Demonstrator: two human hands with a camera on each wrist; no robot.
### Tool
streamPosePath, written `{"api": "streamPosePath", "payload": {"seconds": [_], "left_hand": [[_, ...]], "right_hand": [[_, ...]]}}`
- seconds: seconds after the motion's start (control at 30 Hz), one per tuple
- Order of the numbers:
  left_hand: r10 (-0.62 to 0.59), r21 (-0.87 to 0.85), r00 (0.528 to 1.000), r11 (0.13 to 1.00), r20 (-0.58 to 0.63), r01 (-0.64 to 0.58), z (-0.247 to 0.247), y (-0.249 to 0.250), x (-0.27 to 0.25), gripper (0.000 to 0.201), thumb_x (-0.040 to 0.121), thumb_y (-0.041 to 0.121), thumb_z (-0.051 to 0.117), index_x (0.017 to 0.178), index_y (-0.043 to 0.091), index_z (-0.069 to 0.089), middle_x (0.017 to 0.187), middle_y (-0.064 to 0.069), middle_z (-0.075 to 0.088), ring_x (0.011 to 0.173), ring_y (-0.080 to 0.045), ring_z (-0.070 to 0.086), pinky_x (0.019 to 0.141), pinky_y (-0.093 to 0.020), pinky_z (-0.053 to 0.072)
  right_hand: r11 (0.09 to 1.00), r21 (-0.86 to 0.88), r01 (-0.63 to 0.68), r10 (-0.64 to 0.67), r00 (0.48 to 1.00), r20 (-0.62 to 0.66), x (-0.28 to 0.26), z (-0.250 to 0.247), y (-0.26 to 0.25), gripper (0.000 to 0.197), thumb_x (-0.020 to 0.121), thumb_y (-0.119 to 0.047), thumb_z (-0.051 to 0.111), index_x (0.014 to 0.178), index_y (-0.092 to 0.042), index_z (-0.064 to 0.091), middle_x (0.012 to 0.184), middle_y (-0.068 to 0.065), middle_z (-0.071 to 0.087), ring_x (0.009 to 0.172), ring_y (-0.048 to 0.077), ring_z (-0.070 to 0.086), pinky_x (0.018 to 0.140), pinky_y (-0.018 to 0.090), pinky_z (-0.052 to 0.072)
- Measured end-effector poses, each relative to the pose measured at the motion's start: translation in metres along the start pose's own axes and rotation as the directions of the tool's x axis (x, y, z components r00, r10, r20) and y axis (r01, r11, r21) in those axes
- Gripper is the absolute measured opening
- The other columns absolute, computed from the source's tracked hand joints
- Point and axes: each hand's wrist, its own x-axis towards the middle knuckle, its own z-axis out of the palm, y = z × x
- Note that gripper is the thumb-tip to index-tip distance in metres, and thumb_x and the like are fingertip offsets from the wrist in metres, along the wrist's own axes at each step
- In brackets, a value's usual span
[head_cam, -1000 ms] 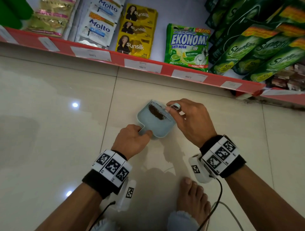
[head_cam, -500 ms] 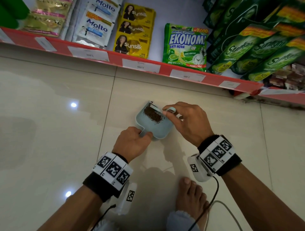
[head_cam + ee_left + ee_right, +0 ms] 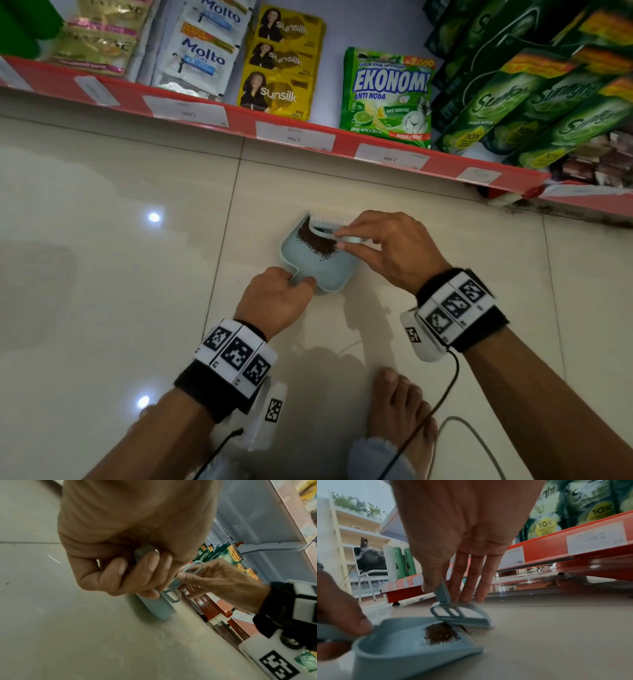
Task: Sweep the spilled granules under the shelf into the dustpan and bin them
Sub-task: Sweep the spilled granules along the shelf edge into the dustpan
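A small pale-blue dustpan [image 3: 329,274] lies on the tiled floor in front of the red shelf [image 3: 342,137]. My left hand [image 3: 277,298] grips its short handle [image 3: 142,551]. A heap of brown granules [image 3: 317,241] sits inside the pan near its mouth [image 3: 440,634]. My right hand [image 3: 394,250] pinches the thin handle of a small blue brush [image 3: 458,615], whose white bristles [image 3: 325,217] rest at the pan's front lip. A few loose grains [image 3: 471,638] lie at the pan's edge.
The red shelf edge with white price labels [image 3: 294,137] runs across the view, stocked with sachets [image 3: 277,68] and green detergent packs [image 3: 387,92]. My bare foot [image 3: 400,407] and a cable [image 3: 435,404] lie just behind the hands. Glossy tile floor [image 3: 102,274] stretches left.
The brush has moved from inside the pan out to its front lip. The granule heap has spread further into the pan. My left hand keeps its grip on the handle.
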Motion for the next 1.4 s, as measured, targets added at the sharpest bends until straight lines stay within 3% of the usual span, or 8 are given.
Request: {"api": "streamPosePath", "payload": {"seconds": [0.23,0.4,0.53,0.63,0.83,0.97,1.17,1.4], "left_hand": [[0.002,-0.003,1.0,1.0,-0.007,-0.002,0.0,-0.005,0.001,0.04,0.09,0.045,0.057,0.085,0.007,0.071,0.073,-0.004,0.067,0.074,-0.021,0.062,0.061,-0.028,0.041],[0.007,0.003,1.0,1.0,-0.007,-0.007,0.0,-0.004,0.001,0.041,0.09,0.047,0.056,0.085,0.009,0.072,0.075,-0.005,0.069,0.074,-0.021,0.064,0.061,-0.027,0.042],[0.004,0.007,1.0,1.0,-0.014,-0.004,-0.001,-0.006,0.001,0.041,0.089,0.047,0.056,0.085,0.01,0.073,0.075,-0.004,0.07,0.075,-0.021,0.064,0.061,-0.028,0.042],[0.005,0.004,1.0,1.0,-0.014,-0.005,-0.001,-0.008,0.001,0.043,0.089,0.047,0.056,0.086,0.008,0.073,0.073,-0.004,0.069,0.071,-0.02,0.063,0.06,-0.028,0.041],[0.002,-0.001,1.0,1.0,-0.013,-0.002,-0.002,-0.008,0.0,0.042,0.089,0.047,0.057,0.085,0.008,0.072,0.072,-0.004,0.068,0.071,-0.02,0.063,0.059,-0.027,0.041],[-0.005,0.017,1.0,1.0,-0.015,0.006,-0.003,-0.007,-0.001,0.039,0.089,0.047,0.056,0.085,0.012,0.071,0.076,-0.004,0.068,0.077,-0.023,0.063,0.064,-0.03,0.041],[0.0,0.003,1.0,1.0,-0.013,0.0,-0.003,-0.006,-0.005,0.041,0.09,0.045,0.056,0.087,0.008,0.071,0.078,-0.006,0.069,0.082,-0.026,0.064,0.073,-0.032,0.046],[0.005,0.022,0.999,1.0,-0.052,-0.004,-0.003,-0.009,-0.008,0.042,0.091,0.05,0.05,0.086,0.014,0.071,0.081,-0.007,0.07,0.084,-0.027,0.065,0.082,-0.037,0.051]], "right_hand": [[0.998,0.013,-0.055,0.057,0.963,-0.265,-0.004,-0.011,0.005,0.022,0.096,-0.041,0.059,0.107,-0.03,0.075,0.102,-0.012,0.073,0.086,0.015,0.067,0.067,0.041,0.055],[0.998,-0.047,-0.05,0.042,0.988,-0.147,-0.01,0.005,-0.009,0.026,0.098,-0.045,0.055,0.109,-0.03,0.074,0.097,-0.008,0.073,0.078,0.016,0.066,0.066,0.037,0.054],[0.998,-0.01,0.062,-0.062,0.949,-0.308,-0.014,0.01,-0.019,0.024,0.098,-0.04,0.059,0.109,-0.025,0.074,0.101,-0.008,0.074,0.081,0.014,0.069,0.062,0.037,0.056],[0.994,-0.095,-0.06,0.019,0.922,-0.388,-0.008,0.006,-0.015,0.023,0.098,-0.04,0.057,0.109,-0.027,0.073,0.1,-0.008,0.073,0.08,0.018,0.069,0.06,0.036,0.054],[0.999,0.019,-0.036,0.04,0.974,-0.224,-0.015,0.017,-0.02,0.026,0.098,-0.038,0.057,0.11,-0.023,0.075,0.098,-0.004,0.075,0.079,0.019,0.068,0.067,0.04,0.056],[0.999,0.039,0.03,-0.014,0.933,-0.359,-0.018,0.015,-0.026,0.023,0.097,-0.04,0.06,0.107,-0.025,0.075,0.098,-0.008,0.075,0.075,0.013,0.068,0.061,0.037,0.056],[0.978,-0.114,-0.177,0.13,0.934,-0.332,-0.009,0.006,-0.011,0.026,0.099,-0.042,0.055,0.111,-0.027,0.073,0.093,-0.005,0.072,0.072,0.02,0.066,0.061,0.036,0.054],[0.981,0.196,-0.015,0.065,0.965,-0.255,-0.022,0.013,-0.03,0.026,0.096,-0.036,0.062,0.11,-0.018,0.075,0.095,-0.001,0.076,0.075,0.013,0.07,0.067,0.037,0.06]]}}
